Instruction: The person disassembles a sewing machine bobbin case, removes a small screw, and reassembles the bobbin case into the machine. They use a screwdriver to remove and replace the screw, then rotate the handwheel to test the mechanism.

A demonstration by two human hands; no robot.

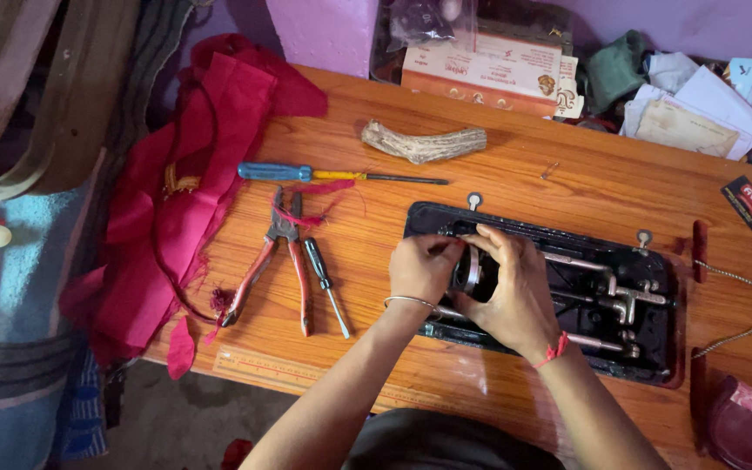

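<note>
Hands meet over the tipped-up underside of a black sewing machine sunk into a wooden table, seen from the head camera. The left hand, with a thin metal bangle at the wrist, curls its fingers over the upper edge of a round black-and-silver part set at the machine's 9 o'clock end. The right hand, a red thread tied at its wrist, wraps the same part from its 3 o'clock side, thumb and fingers closed around it. Both hands grasp the part between them; it sits just inside the machine's left rim, touching the metal rods that run toward 3 o'clock.

At 9 o'clock of the hands, apart from them, lie red-handled pliers and, just beside those, a small dark-handled screwdriver. A longer blue-handled screwdriver lies at 11 o'clock, and beyond it, near the table's far edge, a pale rough piece of wood or horn. Red cloth spills over the table's 9 o'clock edge. A ruler lies along the near edge at 7 o'clock. A cardboard box stands at 12 o'clock, papers at 2 o'clock.
</note>
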